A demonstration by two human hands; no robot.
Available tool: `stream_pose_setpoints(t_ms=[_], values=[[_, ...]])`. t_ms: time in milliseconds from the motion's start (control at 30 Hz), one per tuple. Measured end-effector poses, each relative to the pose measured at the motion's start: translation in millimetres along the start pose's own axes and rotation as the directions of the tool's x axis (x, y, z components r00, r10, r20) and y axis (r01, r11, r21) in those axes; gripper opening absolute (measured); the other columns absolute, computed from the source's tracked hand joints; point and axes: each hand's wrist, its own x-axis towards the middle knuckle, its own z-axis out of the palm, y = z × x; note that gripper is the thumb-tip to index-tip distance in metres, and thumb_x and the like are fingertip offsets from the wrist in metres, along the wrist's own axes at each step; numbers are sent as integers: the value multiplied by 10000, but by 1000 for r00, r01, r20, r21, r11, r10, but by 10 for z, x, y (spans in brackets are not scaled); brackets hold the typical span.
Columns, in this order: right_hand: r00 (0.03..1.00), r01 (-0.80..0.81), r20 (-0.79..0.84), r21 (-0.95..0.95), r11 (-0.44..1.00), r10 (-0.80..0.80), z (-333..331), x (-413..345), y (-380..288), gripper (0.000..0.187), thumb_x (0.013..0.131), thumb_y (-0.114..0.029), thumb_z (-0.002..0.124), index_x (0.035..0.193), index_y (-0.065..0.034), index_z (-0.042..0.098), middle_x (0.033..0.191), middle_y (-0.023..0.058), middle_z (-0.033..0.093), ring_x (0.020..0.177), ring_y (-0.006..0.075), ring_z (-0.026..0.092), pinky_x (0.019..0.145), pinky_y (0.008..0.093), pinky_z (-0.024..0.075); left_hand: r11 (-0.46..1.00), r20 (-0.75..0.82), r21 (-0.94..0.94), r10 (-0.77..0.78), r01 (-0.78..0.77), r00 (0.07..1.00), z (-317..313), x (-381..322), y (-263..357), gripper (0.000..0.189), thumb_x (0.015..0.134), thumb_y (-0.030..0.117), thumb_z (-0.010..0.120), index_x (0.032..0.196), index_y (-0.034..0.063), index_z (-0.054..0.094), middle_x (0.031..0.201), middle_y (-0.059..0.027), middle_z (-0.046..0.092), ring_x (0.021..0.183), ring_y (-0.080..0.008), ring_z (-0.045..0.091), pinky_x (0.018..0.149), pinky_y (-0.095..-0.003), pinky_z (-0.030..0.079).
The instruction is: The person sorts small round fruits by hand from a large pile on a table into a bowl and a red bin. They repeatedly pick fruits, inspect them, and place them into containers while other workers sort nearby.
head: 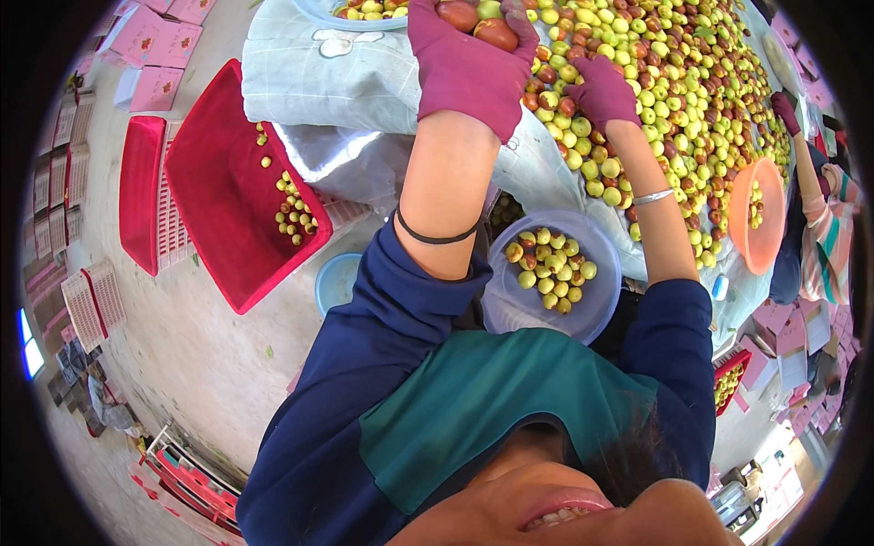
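My left hand (471,68), in a maroon glove at the top centre, holds several jujubes (496,34), red-brown ones and a green one, in its cupped palm and fingers. To its right my right hand (603,94), gloved alike, reaches into a large heap of green and brown jujubes (676,89) spread on a pale cloth; its fingertips touch the fruit, and whether they grip one is hidden. A purple-blue plastic bowl (601,314) with some jujubes stands close in front of my body. Part of a light-blue basin (304,5) with jujubes shows at the top edge.
A red-lined crate (218,184) with a few jujubes stands at the left, near a blue basin (334,280). An orange bowl (765,225) leans at the heap's right side, near a co-worker's gloved hand (785,112). Pink cartons (157,89) lie on the floor.
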Motion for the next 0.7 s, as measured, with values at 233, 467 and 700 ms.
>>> stream_pose_setpoints(t_ms=[233, 467, 700], values=[[985, -169, 92, 324, 931, 147, -43, 74, 16, 426, 796, -324, 635, 1171, -133, 571, 976, 78, 601, 899, 246, 603, 782, 359, 473, 1000, 22, 30, -1, 0, 1000, -25, 22, 55, 314, 814, 401, 572, 696, 117, 507, 795, -83, 595, 660, -230, 559, 529, -308, 492], [929, -356, 255, 814, -459, -269, -259, -227, 238, 397, 931, -309, 443, 1152, 20, 474, 855, 39, 538, 683, 110, 461, 575, 229, 374, 1000, -45, 5, -12, 12, 999, -6, 22, 38, 307, 807, 402, 579, 695, 126, 505, 793, -84, 594, 664, -227, 557, 522, -309, 486], [966, -257, 183, 746, -615, -181, -446, -470, 97, 549, 918, -246, 436, 1354, 56, 292, 973, 86, 499, 755, 133, 441, 563, 203, 377, 998, -46, 54, 16, -13, 999, -11, 20, 20, 288, 813, 394, 570, 735, 121, 519, 796, -88, 597, 666, -230, 560, 521, -310, 483]])
